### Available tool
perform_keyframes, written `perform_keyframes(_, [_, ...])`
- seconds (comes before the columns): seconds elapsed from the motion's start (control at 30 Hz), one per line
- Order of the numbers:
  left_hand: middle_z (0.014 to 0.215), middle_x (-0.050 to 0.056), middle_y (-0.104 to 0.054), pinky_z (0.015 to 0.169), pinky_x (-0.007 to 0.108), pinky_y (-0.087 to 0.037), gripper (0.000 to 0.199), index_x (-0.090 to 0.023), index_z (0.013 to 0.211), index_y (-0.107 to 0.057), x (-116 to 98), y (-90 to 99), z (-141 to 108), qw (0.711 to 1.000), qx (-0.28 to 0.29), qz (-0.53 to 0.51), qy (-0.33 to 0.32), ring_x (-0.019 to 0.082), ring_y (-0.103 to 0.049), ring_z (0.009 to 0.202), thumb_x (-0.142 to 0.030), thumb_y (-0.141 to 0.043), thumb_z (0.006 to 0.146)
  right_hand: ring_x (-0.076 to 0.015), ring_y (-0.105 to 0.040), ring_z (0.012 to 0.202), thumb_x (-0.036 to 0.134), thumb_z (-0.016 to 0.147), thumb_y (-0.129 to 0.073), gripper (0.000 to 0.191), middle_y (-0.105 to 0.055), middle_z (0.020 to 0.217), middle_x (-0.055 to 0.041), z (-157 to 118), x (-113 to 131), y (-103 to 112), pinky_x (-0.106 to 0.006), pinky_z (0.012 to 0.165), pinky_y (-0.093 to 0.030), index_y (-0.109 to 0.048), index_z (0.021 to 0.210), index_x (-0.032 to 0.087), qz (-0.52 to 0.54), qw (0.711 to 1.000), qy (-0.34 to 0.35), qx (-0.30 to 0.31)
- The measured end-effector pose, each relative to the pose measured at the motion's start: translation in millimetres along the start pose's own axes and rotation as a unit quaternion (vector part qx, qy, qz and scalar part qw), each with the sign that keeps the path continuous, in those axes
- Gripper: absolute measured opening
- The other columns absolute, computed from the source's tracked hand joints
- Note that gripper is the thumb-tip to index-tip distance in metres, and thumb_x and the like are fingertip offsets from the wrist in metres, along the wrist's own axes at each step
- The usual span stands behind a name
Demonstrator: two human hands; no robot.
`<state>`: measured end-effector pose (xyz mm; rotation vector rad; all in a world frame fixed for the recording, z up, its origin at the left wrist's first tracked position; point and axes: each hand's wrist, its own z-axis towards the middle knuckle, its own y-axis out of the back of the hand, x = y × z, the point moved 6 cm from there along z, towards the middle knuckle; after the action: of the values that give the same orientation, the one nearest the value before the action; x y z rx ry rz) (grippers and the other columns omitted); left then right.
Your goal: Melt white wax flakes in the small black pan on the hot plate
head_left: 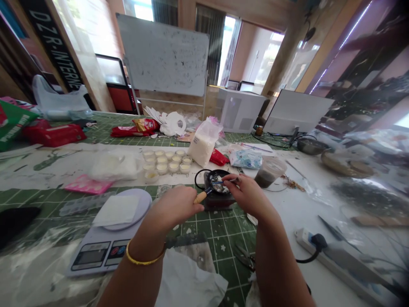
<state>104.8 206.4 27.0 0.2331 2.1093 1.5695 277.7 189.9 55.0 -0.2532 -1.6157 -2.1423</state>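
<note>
A small black pan with white bits in it rests on a dark little stove at the centre. My left hand, with a gold bangle at the wrist, is closed on the pan's wooden handle. Fingers of my right hand pinch a thin stirring tool, whose far end reaches into the pan. Behind the pan stands a bag of white material. Rows of small cups with pale contents sit to its left.
A white scale bearing folded tissue lies left of my left arm. Pliers lie between my forearms. At the right are a tub of dark contents and a power strip with a plug. Crumpled paper lies in front.
</note>
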Motion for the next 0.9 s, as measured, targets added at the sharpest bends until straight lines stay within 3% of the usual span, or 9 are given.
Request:
perform_keyframes(0.13, [0.071,0.005,-0.062,0.049,0.027,-0.029,0.034,-0.019,0.066,-0.056,2,-0.9,0,1.000,0.005,-0.010,0.001,0.018,-0.054,0.059,-0.050,-0.043,0.073,-0.0196,-0.059,0.080,0.031,0.085,-0.040,0.027,-0.067,0.076,-0.0044,0,-13,6,-0.031,0.076,-0.038,-0.064,0.090,0.020,-0.050,0.996,-0.065,-0.021])
perform_keyframes(0.3, [0.070,0.005,-0.062,0.048,0.027,-0.028,0.033,-0.019,0.065,-0.056,2,-1.4,2,1.000,-0.005,0.002,-0.003,0.018,-0.054,0.058,-0.050,-0.046,0.071,-0.0176,-0.059,0.084,0.032,0.086,-0.041,0.025,-0.067,0.084,-0.0019,-3,0,1,-0.030,0.080,-0.037,-0.063,0.092,0.023,-0.006,1.000,-0.004,0.019])
perform_keyframes(0.47, [0.069,0.004,-0.062,0.048,0.027,-0.028,0.033,-0.020,0.065,-0.057,3,0.1,0,1.000,-0.003,-0.009,-0.002,0.018,-0.054,0.057,-0.050,-0.044,0.072,-0.0196,-0.059,0.082,0.030,0.085,-0.040,0.026,-0.068,0.081,-0.0038,-2,-13,5,-0.032,0.077,-0.037,-0.064,0.092,0.021,-0.046,0.996,-0.072,-0.010])
perform_keyframes(0.63, [0.070,0.005,-0.063,0.049,0.027,-0.029,0.033,-0.020,0.065,-0.058,2,1.6,-1,1.000,-0.014,-0.001,0.000,0.019,-0.054,0.058,-0.049,-0.045,0.072,-0.0174,-0.059,0.080,0.034,0.086,-0.041,0.025,-0.067,0.080,-0.0012,-4,-2,1,-0.031,0.080,-0.037,-0.063,0.090,0.023,-0.006,1.000,-0.006,0.024])
perform_keyframes(0.8, [0.069,0.005,-0.062,0.048,0.027,-0.028,0.031,-0.020,0.064,-0.056,1,1.4,-1,1.000,-0.012,-0.007,-0.001,0.018,-0.054,0.057,-0.048,-0.045,0.071,-0.0192,-0.058,0.080,0.030,0.086,-0.040,0.026,-0.067,0.076,-0.0030,-2,-8,1,-0.032,0.078,-0.037,-0.063,0.092,0.021,-0.046,0.997,-0.057,0.007])
perform_keyframes(0.9, [0.069,0.005,-0.062,0.048,0.026,-0.028,0.032,-0.020,0.064,-0.056,2,1.1,-2,1.000,-0.014,-0.013,0.000,0.018,-0.055,0.057,-0.048,-0.044,0.072,-0.0179,-0.058,0.080,0.031,0.086,-0.040,0.025,-0.067,0.081,-0.0026,-4,-5,1,-0.032,0.080,-0.037,-0.063,0.088,0.022,-0.019,0.999,-0.030,0.027])
